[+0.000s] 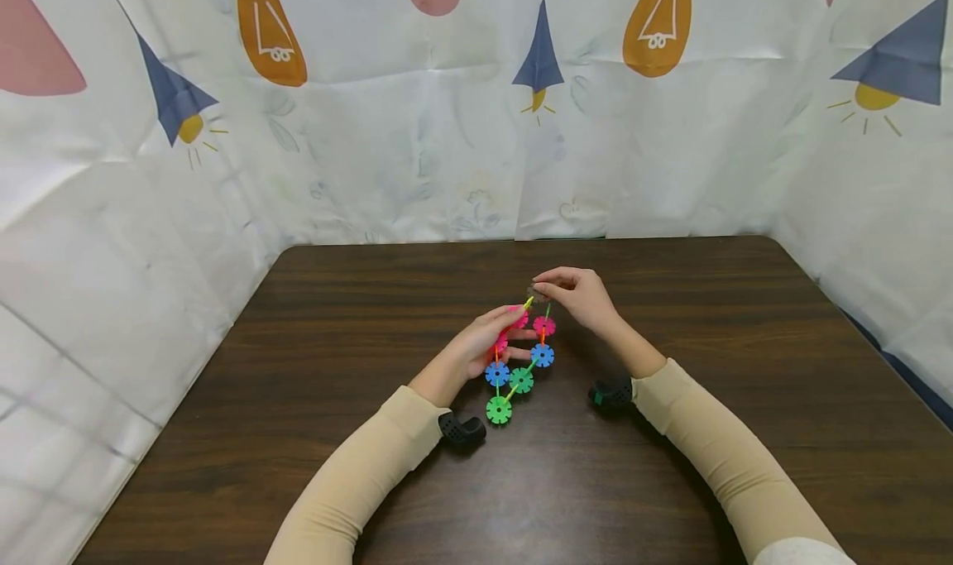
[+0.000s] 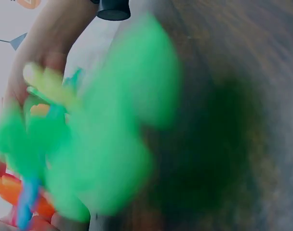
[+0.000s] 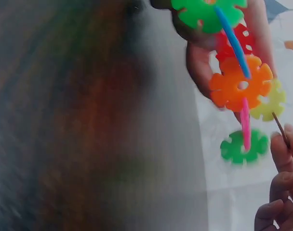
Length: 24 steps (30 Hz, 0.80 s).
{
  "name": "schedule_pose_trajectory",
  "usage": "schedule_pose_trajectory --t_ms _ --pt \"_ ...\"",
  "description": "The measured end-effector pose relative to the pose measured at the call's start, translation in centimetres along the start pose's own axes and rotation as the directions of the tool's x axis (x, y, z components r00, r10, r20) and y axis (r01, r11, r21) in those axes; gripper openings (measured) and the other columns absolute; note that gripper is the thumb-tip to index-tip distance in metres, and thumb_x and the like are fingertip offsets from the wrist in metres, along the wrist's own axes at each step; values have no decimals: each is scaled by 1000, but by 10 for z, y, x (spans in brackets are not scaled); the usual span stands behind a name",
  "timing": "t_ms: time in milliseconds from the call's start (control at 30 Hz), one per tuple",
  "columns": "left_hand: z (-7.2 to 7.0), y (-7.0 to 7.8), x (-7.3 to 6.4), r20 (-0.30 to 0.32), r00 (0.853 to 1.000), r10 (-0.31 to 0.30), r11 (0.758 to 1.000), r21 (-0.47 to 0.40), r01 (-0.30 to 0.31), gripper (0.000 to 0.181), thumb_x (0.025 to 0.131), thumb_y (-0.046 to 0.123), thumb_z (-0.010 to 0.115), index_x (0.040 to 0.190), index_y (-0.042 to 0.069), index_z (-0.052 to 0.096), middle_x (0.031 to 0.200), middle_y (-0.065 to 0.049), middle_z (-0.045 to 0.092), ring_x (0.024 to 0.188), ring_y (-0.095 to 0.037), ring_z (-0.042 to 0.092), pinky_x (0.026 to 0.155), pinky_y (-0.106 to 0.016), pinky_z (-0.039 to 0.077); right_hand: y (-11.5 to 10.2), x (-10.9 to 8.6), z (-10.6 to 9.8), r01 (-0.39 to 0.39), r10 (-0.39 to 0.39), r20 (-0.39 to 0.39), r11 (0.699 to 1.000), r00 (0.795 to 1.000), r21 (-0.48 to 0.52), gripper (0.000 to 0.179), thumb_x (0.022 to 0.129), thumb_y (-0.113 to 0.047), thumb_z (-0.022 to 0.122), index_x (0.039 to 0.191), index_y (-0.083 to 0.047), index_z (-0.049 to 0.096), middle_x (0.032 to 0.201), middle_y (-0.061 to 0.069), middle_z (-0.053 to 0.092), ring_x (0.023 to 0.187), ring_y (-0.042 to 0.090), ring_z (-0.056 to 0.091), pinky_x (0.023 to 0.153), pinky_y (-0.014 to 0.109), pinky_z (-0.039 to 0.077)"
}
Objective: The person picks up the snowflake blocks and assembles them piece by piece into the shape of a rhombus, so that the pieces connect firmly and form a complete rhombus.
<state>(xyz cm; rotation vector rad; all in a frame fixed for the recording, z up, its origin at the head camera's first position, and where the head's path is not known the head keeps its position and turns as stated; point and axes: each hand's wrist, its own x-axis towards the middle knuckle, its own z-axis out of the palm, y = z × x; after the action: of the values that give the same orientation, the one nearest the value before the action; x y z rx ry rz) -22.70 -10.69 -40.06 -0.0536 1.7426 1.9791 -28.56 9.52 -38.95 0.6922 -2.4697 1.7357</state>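
Observation:
My left hand [image 1: 476,343] holds a loop-like chain of notched plastic discs in the middle of the table. Pink, blue and green discs show in it, with a green disc [image 1: 499,410] lowest and a yellow disc [image 1: 529,303] edge-on by the left thumb. At the chain's upper end, my right hand [image 1: 584,294] pinches a brown disc [image 1: 538,293] between thumb and fingertips. In the right wrist view this brown disc [image 3: 281,129] appears edge-on, meeting the rim of a yellow disc [image 3: 272,100]. A blurred green disc [image 2: 151,72] covers much of the left wrist view.
A dark wood-grain table [image 1: 298,300] lies under both hands. Black wrist devices [image 1: 462,429] sit at the cuffs, just above the tabletop. Behind stands a white curtain [image 1: 447,160] printed with lamps and bulbs.

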Motion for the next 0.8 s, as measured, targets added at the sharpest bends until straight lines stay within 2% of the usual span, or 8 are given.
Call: schedule_pose_trajectory --t_ms 100,267,400,500,567,633,667,800 --pt "0 -1 1 -15 1000 11 1000 2 -11 49 110 32 50 151 6 46 127 -19 68 106 -37 71 47 -14 40 3 0 3 -2 2 1 1000 1000 -12 23 98 -15 72 112 2 76 99 15 76 86 35 71 58 26 43" --pt "0 -3 2 -23 1000 6 999 -39 -7 48 110 30 50 151 6 45 128 -20 68 112 -41 67 48 -16 42 7 -1 4 -24 24 31 1000 999 15 28 101 -16 69 119 4 74 104 16 76 93 32 73 72 31 54" --pt "1 -2 2 -26 1000 13 999 -52 -14 48 111 30 48 153 9 45 127 -19 68 113 -42 67 49 -18 44 4 -2 5 -24 22 82 999 996 23 32 103 -13 65 129 5 68 104 18 75 89 33 70 60 24 42" --pt "3 -2 2 -31 999 7 998 -59 -9 47 111 31 47 153 10 46 127 -18 67 114 -41 67 50 -19 44 2 -3 6 -37 35 92 999 995 21 34 103 -12 65 132 5 66 101 21 75 65 25 57 52 26 26" --pt "4 -2 2 -35 999 -1 998 -68 -1 46 111 31 47 153 11 46 129 -17 67 116 -41 66 51 -20 45 2 -3 8 -54 52 79 998 996 24 34 102 -12 66 131 5 66 100 23 75 55 19 43 49 26 22" --pt "5 -2 2 -43 999 -9 996 -84 5 46 111 31 47 152 11 47 131 -17 66 117 -41 65 51 -20 45 2 -4 9 -65 63 63 997 996 29 34 101 -12 67 130 6 67 100 24 74 55 16 43 48 26 21" --pt "5 -2 2 -47 999 -11 996 -88 7 45 111 31 47 151 10 47 131 -17 66 117 -41 65 52 -20 46 1 -4 10 -69 67 56 997 996 33 34 101 -11 67 130 6 67 100 25 74 57 17 49 49 26 21" --pt "5 -2 1 -62 998 -21 995 -103 15 44 110 33 48 149 11 48 132 -16 66 115 -39 67 53 -20 47 -1 -7 12 -81 78 48 995 996 59 34 101 -10 67 130 7 66 99 25 74 83 32 69 51 26 23"
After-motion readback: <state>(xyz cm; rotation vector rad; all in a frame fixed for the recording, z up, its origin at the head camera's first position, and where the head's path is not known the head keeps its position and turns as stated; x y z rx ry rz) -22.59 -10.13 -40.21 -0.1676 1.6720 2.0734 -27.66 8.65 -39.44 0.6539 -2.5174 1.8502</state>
